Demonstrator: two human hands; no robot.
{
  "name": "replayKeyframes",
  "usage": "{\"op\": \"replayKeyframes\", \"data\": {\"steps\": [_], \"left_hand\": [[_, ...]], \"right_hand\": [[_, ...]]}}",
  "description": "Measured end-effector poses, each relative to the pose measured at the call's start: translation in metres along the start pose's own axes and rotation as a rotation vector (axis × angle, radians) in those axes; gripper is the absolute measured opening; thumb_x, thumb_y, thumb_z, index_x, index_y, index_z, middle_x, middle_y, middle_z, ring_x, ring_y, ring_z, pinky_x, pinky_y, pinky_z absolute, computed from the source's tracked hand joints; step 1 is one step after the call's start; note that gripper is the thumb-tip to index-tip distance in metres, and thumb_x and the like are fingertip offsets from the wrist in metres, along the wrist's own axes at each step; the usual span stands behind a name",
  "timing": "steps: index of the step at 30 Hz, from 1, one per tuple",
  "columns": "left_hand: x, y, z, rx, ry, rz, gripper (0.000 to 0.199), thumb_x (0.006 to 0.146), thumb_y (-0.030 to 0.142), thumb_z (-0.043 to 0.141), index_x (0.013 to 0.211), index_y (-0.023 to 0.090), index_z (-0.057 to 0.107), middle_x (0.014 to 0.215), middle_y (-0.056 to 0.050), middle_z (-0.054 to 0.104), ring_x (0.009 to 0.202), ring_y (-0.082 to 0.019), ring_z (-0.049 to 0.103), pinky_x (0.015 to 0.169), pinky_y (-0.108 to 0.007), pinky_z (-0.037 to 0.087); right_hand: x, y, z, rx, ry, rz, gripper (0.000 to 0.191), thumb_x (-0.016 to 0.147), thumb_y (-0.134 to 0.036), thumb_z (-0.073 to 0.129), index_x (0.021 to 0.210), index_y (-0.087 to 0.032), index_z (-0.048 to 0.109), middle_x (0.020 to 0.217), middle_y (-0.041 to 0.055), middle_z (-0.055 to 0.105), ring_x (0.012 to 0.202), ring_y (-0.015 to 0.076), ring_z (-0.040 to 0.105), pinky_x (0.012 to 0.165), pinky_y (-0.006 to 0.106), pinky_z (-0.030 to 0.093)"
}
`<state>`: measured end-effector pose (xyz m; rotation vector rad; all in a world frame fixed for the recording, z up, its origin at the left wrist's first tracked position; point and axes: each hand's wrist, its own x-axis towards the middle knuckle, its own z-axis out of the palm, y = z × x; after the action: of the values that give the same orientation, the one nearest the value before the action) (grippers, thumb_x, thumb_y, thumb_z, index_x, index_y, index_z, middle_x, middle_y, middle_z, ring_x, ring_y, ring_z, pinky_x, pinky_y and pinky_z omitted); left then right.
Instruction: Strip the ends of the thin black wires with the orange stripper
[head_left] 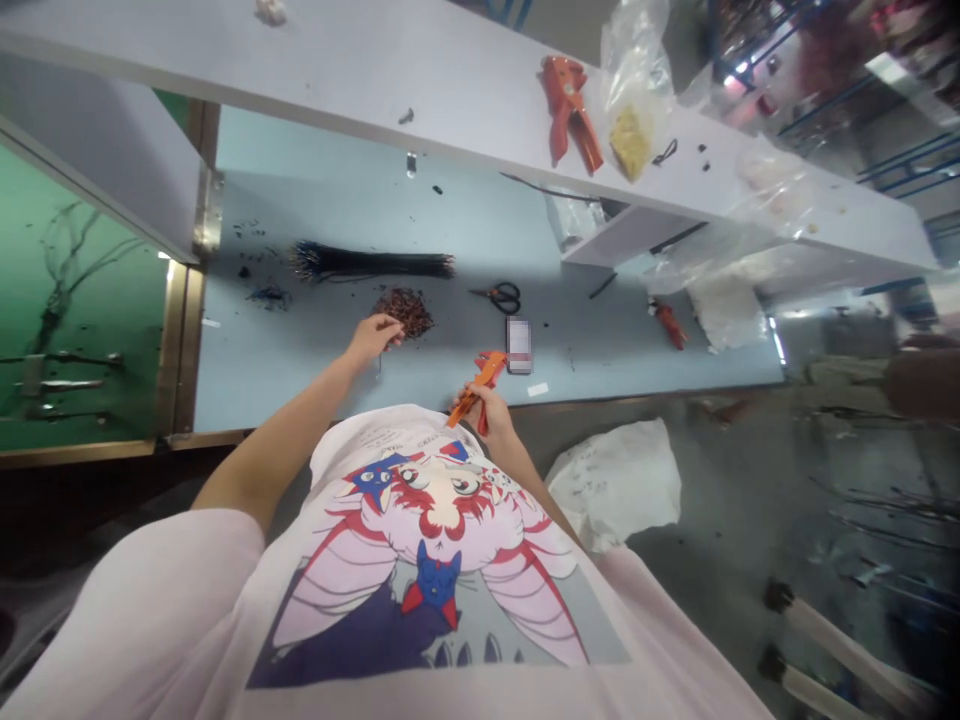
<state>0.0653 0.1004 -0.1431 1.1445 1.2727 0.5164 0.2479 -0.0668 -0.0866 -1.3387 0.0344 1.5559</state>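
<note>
My left hand point(375, 338) is at the near left edge of a pile of small copper-brown pieces point(405, 310). Its thumb and fingertips are pinched together; whatever they hold, if anything, is too small to name. Near the table's front edge, my right hand point(487, 408) is wrapped around orange-handled crimping pliers point(489, 370), whose head points up and away from me. Beyond the pile lies a bundle of black wires point(382, 263), with bluish ends at the left and bare-looking tips at the right.
Black-handled scissors point(506, 297) and a phone point(518, 345) lie right of the pile. Dark scraps point(270, 295) are scattered at the left. A raised white shelf point(480, 70) crosses behind, carrying another orange tool point(570, 110) and a bag of yellow pieces point(631, 140).
</note>
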Motion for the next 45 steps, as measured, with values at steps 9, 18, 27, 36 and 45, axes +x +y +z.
{"op": "replayKeyframes", "data": {"steps": [9, 18, 27, 36, 45], "left_hand": [[-0.116, 0.025, -0.018, 0.107, 0.299, 0.494, 0.012, 0.077, 0.025, 0.06, 0.08, 0.017, 0.069, 0.073, -0.002, 0.066, 0.063, -0.01, 0.054, 0.057, -0.021, 0.041], [-0.152, 0.049, -0.026, 0.361, 0.556, 0.911, 0.011, 0.081, 0.017, 0.06, 0.086, 0.019, 0.069, 0.075, -0.003, 0.066, 0.067, -0.011, 0.057, 0.068, -0.025, 0.047], [-0.152, 0.057, -0.026, 0.506, 0.523, 0.971, 0.011, 0.081, 0.02, 0.059, 0.086, 0.02, 0.069, 0.075, -0.003, 0.067, 0.072, -0.014, 0.059, 0.068, -0.027, 0.048], [-0.156, 0.062, -0.026, 0.564, 0.492, 1.021, 0.01, 0.08, 0.019, 0.06, 0.085, 0.02, 0.069, 0.076, -0.003, 0.067, 0.072, -0.014, 0.059, 0.067, -0.027, 0.047], [-0.16, 0.063, -0.027, 0.544, 0.504, 1.055, 0.008, 0.079, 0.019, 0.062, 0.084, 0.02, 0.068, 0.076, -0.003, 0.067, 0.071, -0.014, 0.059, 0.067, -0.027, 0.047]], "right_hand": [[-0.01, -0.004, 0.045, -0.417, -0.44, -0.081, 0.026, 0.065, -0.023, 0.074, 0.085, -0.016, 0.058, 0.069, -0.0009, 0.061, 0.062, 0.0143, 0.061, 0.057, 0.026, 0.051], [-0.052, -0.023, 0.072, -0.451, -0.751, 0.031, 0.03, 0.072, -0.027, 0.073, 0.095, -0.015, 0.057, 0.079, 0.0032, 0.063, 0.071, 0.018, 0.062, 0.061, 0.032, 0.055], [-0.061, -0.024, 0.067, -0.449, -0.747, 0.036, 0.031, 0.071, -0.028, 0.074, 0.093, -0.013, 0.059, 0.078, 0.0037, 0.063, 0.071, 0.0166, 0.063, 0.067, 0.032, 0.055], [-0.06, -0.021, 0.063, -0.497, -0.808, -0.025, 0.025, 0.079, -0.034, 0.068, 0.091, -0.014, 0.057, 0.069, 0.0019, 0.063, 0.061, 0.0152, 0.061, 0.058, 0.029, 0.052], [-0.06, -0.023, 0.063, -0.525, -0.812, -0.013, 0.028, 0.078, -0.038, 0.068, 0.089, -0.015, 0.057, 0.069, 0.0021, 0.063, 0.061, 0.0156, 0.061, 0.057, 0.028, 0.052]]}}
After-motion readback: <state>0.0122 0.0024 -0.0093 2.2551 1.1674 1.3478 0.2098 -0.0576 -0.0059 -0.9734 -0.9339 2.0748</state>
